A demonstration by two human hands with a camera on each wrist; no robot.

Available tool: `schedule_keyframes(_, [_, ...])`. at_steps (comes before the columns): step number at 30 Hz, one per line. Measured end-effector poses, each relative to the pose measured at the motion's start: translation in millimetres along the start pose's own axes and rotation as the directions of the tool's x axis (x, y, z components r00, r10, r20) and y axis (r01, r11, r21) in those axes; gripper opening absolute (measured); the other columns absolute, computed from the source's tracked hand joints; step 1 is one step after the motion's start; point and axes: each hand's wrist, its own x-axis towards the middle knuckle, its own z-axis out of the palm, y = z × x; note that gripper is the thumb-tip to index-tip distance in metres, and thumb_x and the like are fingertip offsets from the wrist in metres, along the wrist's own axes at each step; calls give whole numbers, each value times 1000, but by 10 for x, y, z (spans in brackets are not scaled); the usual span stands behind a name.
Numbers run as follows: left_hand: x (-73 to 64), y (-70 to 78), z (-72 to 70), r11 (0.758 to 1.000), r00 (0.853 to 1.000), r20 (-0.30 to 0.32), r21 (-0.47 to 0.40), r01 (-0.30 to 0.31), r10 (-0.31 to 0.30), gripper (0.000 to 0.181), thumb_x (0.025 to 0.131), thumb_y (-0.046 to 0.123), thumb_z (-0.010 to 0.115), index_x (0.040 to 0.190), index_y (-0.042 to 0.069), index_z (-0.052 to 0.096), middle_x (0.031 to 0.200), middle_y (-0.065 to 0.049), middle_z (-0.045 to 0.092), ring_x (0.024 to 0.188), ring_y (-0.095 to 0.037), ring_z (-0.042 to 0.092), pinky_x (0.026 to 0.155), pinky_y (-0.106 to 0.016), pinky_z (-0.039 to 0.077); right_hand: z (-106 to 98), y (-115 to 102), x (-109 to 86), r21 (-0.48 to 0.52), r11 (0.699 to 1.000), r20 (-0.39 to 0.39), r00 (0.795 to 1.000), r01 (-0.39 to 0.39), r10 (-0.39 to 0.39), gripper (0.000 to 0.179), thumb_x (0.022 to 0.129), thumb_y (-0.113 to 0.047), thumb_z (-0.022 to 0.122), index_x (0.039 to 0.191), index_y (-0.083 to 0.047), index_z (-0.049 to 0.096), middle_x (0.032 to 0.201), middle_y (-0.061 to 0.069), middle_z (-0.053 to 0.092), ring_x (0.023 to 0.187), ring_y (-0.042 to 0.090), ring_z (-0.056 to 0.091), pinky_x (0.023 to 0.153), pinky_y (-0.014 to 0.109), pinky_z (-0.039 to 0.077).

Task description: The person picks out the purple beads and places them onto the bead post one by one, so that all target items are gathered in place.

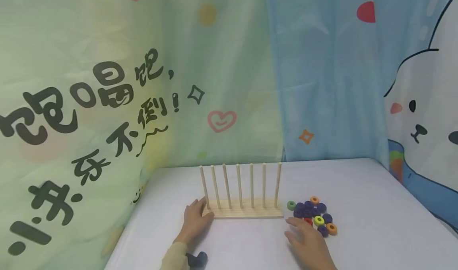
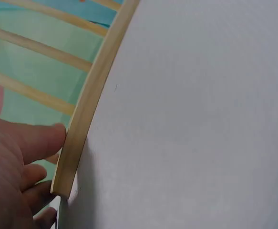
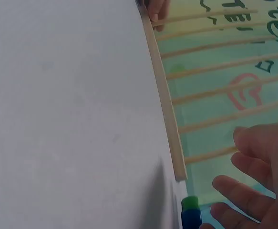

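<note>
A wooden peg rack (image 1: pixel 247 213) stands on the white table, with a row of several upright pegs (image 1: pixel 251 186) on its flat base. At its left end my left hand (image 1: pixel 195 220) grips the base. In the left wrist view the thumb (image 2: pixel 46 140) lies against the base (image 2: pixel 81 119) near its end, and the other fingers curl round behind. My right hand (image 1: pixel 307 240) hovers empty, fingers loosely spread, just right of the rack and beside a cluster of small rings. Among them are dark purple rings (image 1: pixel 308 212), a yellow ring (image 1: pixel 319 221) and a partly covered red ring (image 1: pixel 308 221).
Orange rings (image 1: pixel 332 228) lie at the edges of the cluster, and a green ring (image 1: pixel 291 205) sits nearest the rack. A printed curtain (image 1: pixel 229 83) hangs behind the white table (image 1: pixel 250 246). A dark strap (image 1: pixel 196 259) shows at the left wrist.
</note>
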Motion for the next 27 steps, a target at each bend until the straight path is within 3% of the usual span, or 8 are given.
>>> schedule_keyframes(5, [2,-22,42,1000,999,-37,-5,18,-18,58,82,24,70,134,2,55,136,-24,55,136,-46,37,116,-64,12,-82,85,-7,7,997,-63,995,-74,74,29,85,-14,74,114,-13,69,114,8,70,105,32,66,87,51,54])
schedule_keyframes(8, [-16,-31,60,1000,998,-60,-14,23,-24,56,82,23,70,132,3,57,135,-22,56,136,-45,37,117,-62,11,-129,146,-14,9,995,-122,987,-100,100,27,83,-12,76,109,-15,71,105,3,73,95,22,68,78,37,58])
schedule_keyframes(11, [-37,-44,85,1000,996,-86,-17,10,-12,53,83,21,71,131,4,58,134,-20,58,135,-44,39,117,-61,12,-193,199,-35,-8,993,-197,974,-115,111,27,79,-9,79,104,-15,72,93,-1,72,80,11,64,67,24,54])
schedule_keyframes(14, [-52,-74,101,1000,995,-96,-16,3,-5,51,83,21,71,130,4,59,132,-17,60,135,-42,40,118,-60,12,-258,229,-65,-24,986,-247,957,-166,155,27,76,-5,80,101,-11,72,88,1,71,74,9,60,61,19,49])
schedule_keyframes(20, [-78,-120,95,1000,992,-126,-4,-10,10,49,83,21,72,128,4,60,129,-17,62,134,-41,42,118,-59,13,-362,311,-68,-16,936,-223,914,-350,338,29,79,-7,77,107,-2,68,91,9,71,75,17,61,58,19,46])
schedule_keyframes(27, [-65,-125,106,999,989,-137,-1,-48,47,48,83,23,73,125,4,62,129,-17,63,132,-42,45,116,-61,17,-470,403,-25,-40,886,-135,881,-462,453,41,81,-13,73,117,3,63,93,14,68,80,28,63,66,42,49])
